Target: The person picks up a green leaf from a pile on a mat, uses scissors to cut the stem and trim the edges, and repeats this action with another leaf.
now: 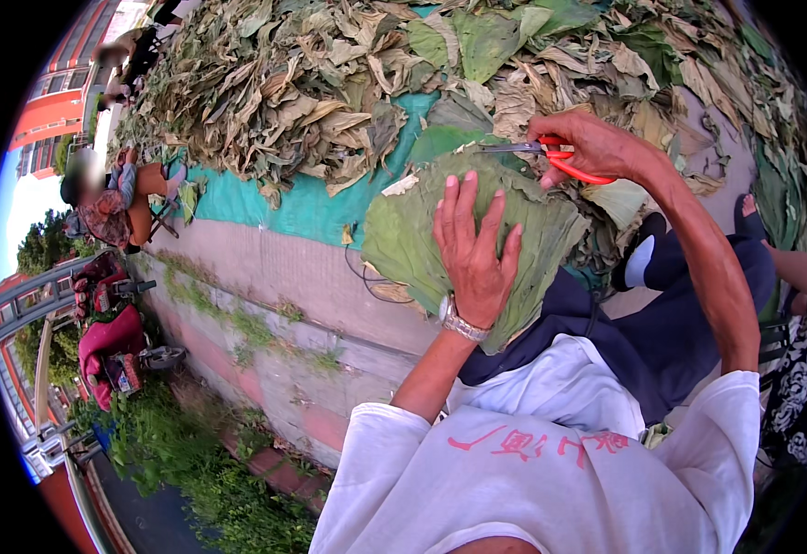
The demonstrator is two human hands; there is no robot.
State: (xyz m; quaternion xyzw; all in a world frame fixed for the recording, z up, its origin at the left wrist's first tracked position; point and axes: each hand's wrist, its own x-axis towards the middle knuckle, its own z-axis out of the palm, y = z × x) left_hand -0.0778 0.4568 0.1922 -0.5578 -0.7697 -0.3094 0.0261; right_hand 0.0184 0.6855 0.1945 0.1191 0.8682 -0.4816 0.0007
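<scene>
A folded stack of dried green leaves (403, 235), which look like lotus leaves, lies across my lap. My left hand (474, 256) rests palm down on top of it, fingers spread, with a metal-band watch on the wrist. Red-handled scissors (573, 165) are in my right hand (587, 147). Their metal blades point left along the far edge of the stack, beside a torn pale bit of leaf. Whether the blades are closed on a leaf, I cannot tell.
Heaped dry leaves (292, 90) cover a green tarp (292, 204) ahead. A seated person (109, 201) is at the left, near a parked motorbike (119, 346). Another person's leg (794, 266) shows at the right. A dark cord (358, 270) lies on the paving below the tarp.
</scene>
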